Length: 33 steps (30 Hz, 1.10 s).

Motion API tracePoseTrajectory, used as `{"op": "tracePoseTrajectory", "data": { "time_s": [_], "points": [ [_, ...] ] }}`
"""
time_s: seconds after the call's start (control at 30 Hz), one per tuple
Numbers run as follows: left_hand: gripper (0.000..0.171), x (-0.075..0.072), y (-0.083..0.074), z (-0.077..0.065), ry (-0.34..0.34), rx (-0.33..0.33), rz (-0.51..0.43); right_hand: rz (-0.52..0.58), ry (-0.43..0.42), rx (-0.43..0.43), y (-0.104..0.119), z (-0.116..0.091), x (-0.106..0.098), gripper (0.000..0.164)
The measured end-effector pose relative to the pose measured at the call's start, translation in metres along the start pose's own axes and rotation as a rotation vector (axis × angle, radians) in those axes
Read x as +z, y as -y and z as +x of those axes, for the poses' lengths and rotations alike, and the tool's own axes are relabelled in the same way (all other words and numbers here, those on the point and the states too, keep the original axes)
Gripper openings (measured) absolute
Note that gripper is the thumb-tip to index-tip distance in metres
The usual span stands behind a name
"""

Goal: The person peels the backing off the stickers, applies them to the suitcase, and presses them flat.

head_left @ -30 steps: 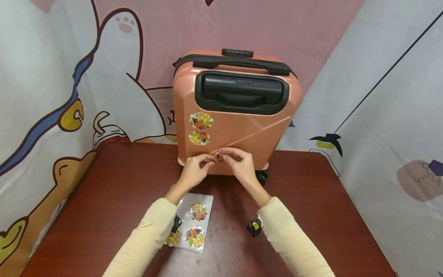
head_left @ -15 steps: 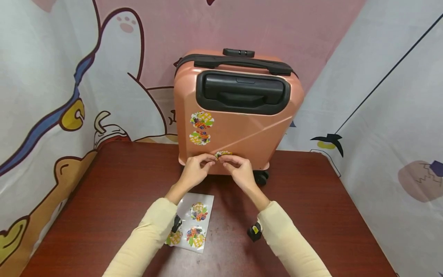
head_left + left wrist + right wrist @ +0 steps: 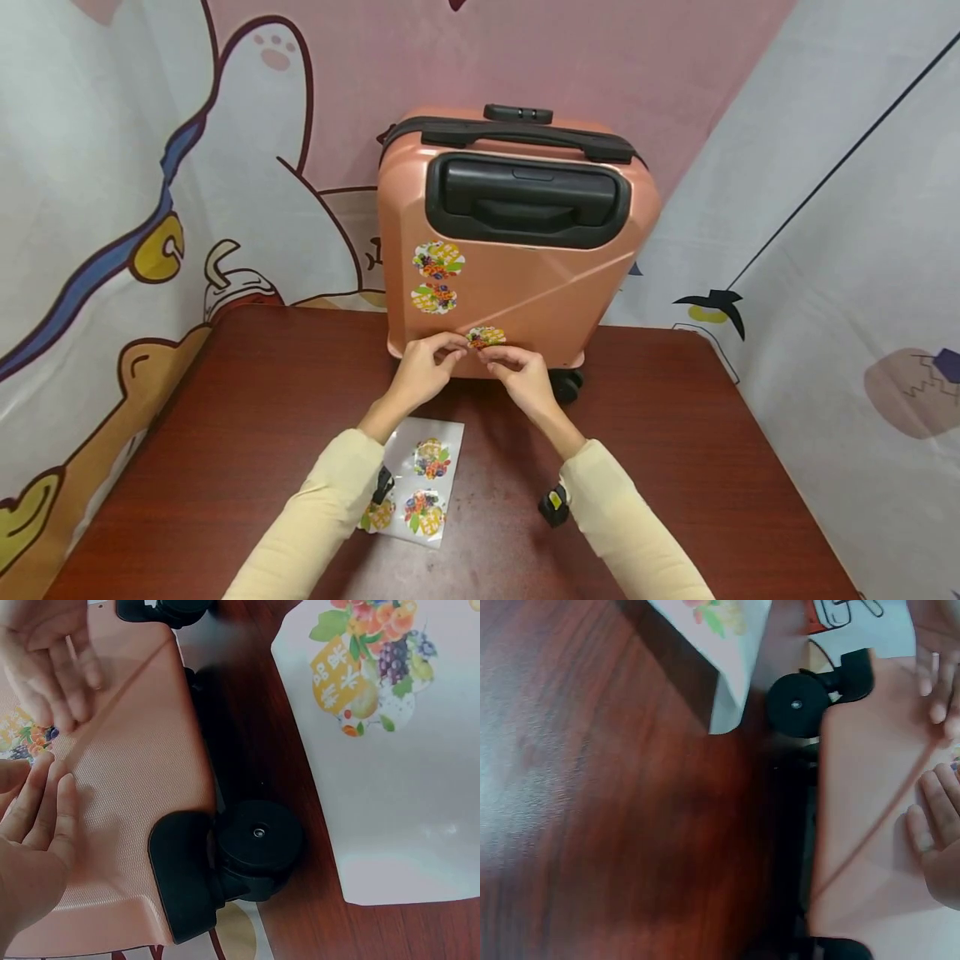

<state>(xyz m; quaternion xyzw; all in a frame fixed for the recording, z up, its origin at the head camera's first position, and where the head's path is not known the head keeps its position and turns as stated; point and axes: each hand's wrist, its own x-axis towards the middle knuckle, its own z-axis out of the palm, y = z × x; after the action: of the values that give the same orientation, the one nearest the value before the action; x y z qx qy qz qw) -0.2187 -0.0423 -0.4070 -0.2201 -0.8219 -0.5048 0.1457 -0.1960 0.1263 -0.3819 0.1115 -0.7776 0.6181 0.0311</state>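
A round fruit-print sticker (image 3: 487, 337) lies against the lower front of an upright peach-coloured suitcase (image 3: 525, 283). My left hand (image 3: 422, 367) is at its left edge, with the fingertips touching or very near it and the thumb apart below. Just under the sticker's right part, my right hand (image 3: 525, 379) has its fingers extended against the shell. In the left wrist view the sticker (image 3: 34, 739) shows partly between both hands. Two similar fruit stickers, an upper one (image 3: 438, 260) and a lower one (image 3: 433, 298), are on the suitcase's left side.
A white sticker sheet (image 3: 442, 433) with several fruit stickers lies on the dark red-brown table (image 3: 300, 400), partly beneath my left forearm. Black wheels (image 3: 566, 385) stick out at the suitcase's base. Patterned cloth (image 3: 525, 50) hangs behind and at both sides.
My right hand has let go of the sticker's edge and moved slightly down. The sticker, bunched between my fingers before, now lies spread on the suitcase. My left hand has barely moved.
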Motion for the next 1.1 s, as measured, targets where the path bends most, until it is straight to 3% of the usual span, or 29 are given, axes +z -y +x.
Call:
{"op": "tracePoseTrajectory", "data": {
  "time_s": [0.13,0.37,0.43,0.63,0.7,0.97,1.1],
  "points": [
    [0.013,0.0,0.0,0.0,0.0,0.003,-0.004,0.003,-0.003,-0.038,-0.001,0.003,-0.002,0.02],
    [0.012,0.0,-0.002,0.0,-0.008,0.023,-0.025,0.088,-0.026,-0.234,0.002,0.018,-0.008,0.019],
    [0.012,-0.001,-0.001,0.0,-0.009,0.022,-0.022,0.088,-0.034,-0.218,0.001,0.016,-0.009,0.019],
    [0.013,0.0,0.0,0.0,-0.002,0.006,-0.017,0.058,-0.049,-0.033,-0.003,0.001,-0.006,0.019],
    [0.014,0.0,0.0,0.0,0.002,0.006,-0.018,0.051,-0.057,-0.009,-0.003,-0.001,-0.006,0.019],
    [0.014,-0.001,0.0,-0.001,0.001,-0.006,-0.017,0.135,-0.094,-0.138,-0.003,0.01,-0.018,0.017],
    [0.013,-0.001,0.0,-0.001,0.002,-0.005,-0.02,0.161,-0.097,-0.123,-0.007,0.011,-0.023,0.018]
  ]
}}
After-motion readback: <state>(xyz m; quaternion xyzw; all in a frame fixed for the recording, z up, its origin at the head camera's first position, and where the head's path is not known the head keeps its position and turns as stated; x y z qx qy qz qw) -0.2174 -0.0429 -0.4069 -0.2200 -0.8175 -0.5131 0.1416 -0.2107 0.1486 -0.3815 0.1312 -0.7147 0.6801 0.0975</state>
